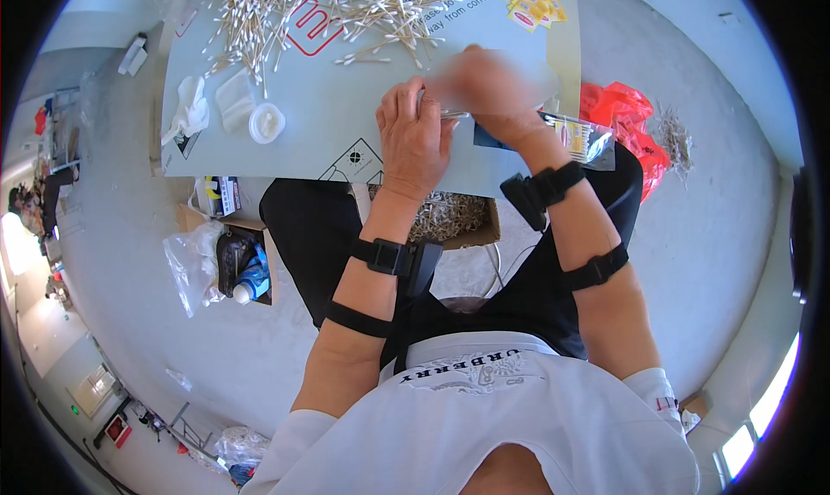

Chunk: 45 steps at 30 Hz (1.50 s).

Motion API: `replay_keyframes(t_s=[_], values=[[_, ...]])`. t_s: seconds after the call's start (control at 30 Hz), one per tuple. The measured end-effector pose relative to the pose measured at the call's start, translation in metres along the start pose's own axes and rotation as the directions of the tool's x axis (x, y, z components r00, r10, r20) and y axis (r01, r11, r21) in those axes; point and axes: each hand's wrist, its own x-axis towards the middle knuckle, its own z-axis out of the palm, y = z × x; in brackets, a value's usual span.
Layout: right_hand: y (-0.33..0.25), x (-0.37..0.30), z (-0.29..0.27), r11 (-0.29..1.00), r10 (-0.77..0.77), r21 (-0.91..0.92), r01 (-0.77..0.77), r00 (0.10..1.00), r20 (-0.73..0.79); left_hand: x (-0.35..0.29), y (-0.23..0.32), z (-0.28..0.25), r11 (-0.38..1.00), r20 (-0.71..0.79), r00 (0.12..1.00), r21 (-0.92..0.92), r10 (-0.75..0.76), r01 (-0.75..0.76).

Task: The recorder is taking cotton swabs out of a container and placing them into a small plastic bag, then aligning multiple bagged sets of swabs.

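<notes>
My left hand (413, 145) is over the near part of the pale grey board (303, 132). Its fingers curl around something thin and shiny that I cannot make out. Against its fingertips is my right hand (493, 84), smeared in the picture, so its fingers do not show clearly. Beyond both hands lies a large loose pile of cotton swabs (259, 19). Close to my right wrist, clear plastic packets with a yellow label (572, 136) lie at the board's edge.
Yellow printed cards (536, 4) lie at the far right. A small round white tub (266, 123) and a crumpled white glove-like piece (188, 106) sit at left. A red plastic bag (622, 114) is at right. Below the board are a swab-filled carton (450, 218) and a box with a bottle (252, 279).
</notes>
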Motion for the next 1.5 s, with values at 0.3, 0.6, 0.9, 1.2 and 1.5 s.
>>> replay_keyframes(t_s=[0.3, 0.6, 0.9, 1.2, 1.5], values=[[0.005, -0.010, -0.008, 0.917, 0.178, 0.349, -0.195, 0.981, 0.081, -0.007, 0.002, 0.000, 0.988, 0.114, 0.993, 0.152, 0.020, -0.038], [0.013, 0.001, -0.007, 0.982, 0.170, 0.083, -0.169, 0.985, -0.008, -0.007, -0.002, -0.002, 0.998, 0.066, 0.998, 0.070, 0.003, -0.007], [0.009, 0.000, -0.005, 0.995, 0.097, -0.044, -0.095, 0.994, 0.046, -0.009, -0.007, -0.001, 1.000, 0.012, 1.000, 0.025, -0.011, 0.011], [0.006, -0.003, -0.038, 0.893, 0.423, 0.224, -0.390, 0.897, -0.124, -0.011, -0.018, -0.004, 0.971, -0.057, 0.992, -0.221, -0.109, 0.094], [-0.071, -0.086, -0.027, 0.844, 0.226, 0.395, -0.363, 0.909, 0.351, -0.014, -0.014, 0.011, 0.494, -0.066, 0.900, -0.852, -0.431, 0.174]])
